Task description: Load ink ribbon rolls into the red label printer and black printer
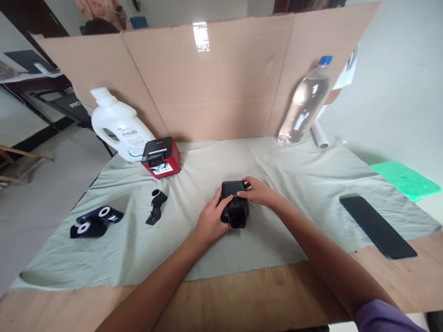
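Note:
A small black device that looks like a portable receipt printer lies on the cloth in front of me, with a glossy dark strip hanging out of its near end. My left hand is closed around its left side, the thumb lying over the top. From the right, my right hand grips the upper right edge, fingertips pressed on its lid and side. Left of my hands, a short black roll with a loose tail lies on the cloth. Farther left are more black rolls with white cores.
A red and black printer stands behind, beside a white jug. A clear bottle with a blue cap leans against the cardboard screen near a white tube. At right lie a black phone and a green pad.

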The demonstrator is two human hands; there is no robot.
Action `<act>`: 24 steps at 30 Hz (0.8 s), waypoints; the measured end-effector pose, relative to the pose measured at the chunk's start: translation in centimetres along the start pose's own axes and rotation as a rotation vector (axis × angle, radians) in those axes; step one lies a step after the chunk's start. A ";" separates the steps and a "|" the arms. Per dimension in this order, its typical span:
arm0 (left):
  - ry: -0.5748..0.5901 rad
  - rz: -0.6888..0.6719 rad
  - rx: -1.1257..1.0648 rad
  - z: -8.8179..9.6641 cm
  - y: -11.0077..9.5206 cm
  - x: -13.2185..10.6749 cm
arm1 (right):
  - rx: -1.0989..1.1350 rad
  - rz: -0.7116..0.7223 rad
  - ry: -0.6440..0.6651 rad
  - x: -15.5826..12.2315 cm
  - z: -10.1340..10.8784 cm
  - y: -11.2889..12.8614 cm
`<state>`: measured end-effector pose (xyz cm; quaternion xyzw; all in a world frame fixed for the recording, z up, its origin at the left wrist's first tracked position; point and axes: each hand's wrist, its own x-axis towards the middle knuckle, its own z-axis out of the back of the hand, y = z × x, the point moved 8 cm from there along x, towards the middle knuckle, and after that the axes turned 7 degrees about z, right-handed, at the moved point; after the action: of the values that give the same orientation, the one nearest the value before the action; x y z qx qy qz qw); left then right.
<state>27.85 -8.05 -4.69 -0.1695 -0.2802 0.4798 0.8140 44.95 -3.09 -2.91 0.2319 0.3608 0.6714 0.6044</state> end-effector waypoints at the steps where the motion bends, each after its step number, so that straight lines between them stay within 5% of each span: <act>1: -0.008 0.013 -0.010 0.1 0.0 0.1 | -0.008 0.016 -0.023 -0.2 -0.1 0.2; 4: -0.025 0.039 -0.048 0.2 -1.0 1.4 | 0.021 0.068 -0.133 -0.4 1.0 0.2; 8: -0.038 0.022 -0.137 -1.0 -4.2 7.6 | 0.189 0.154 -0.386 0.3 6.8 -1.3; 11: -0.072 -0.041 -0.225 -3.4 -7.6 14.3 | 0.324 0.215 -0.583 0.7 12.6 -3.6; 15: -0.021 -0.111 -0.367 -8.9 -11.4 21.5 | 0.397 0.215 -0.783 0.2 18.4 -8.6; 19: 0.101 -0.172 -0.429 -14.2 -13.9 24.7 | 0.486 0.178 -0.865 -0.3 20.6 -14.4; 24: 0.121 -0.135 -0.435 -17.1 -14.0 25.7 | 0.515 0.137 -0.891 0.1 20.9 -18.6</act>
<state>57.84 7.61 -2.99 -0.3501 -0.3386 0.3415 0.8038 72.54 1.47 -3.90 0.6596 0.2061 0.4349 0.5773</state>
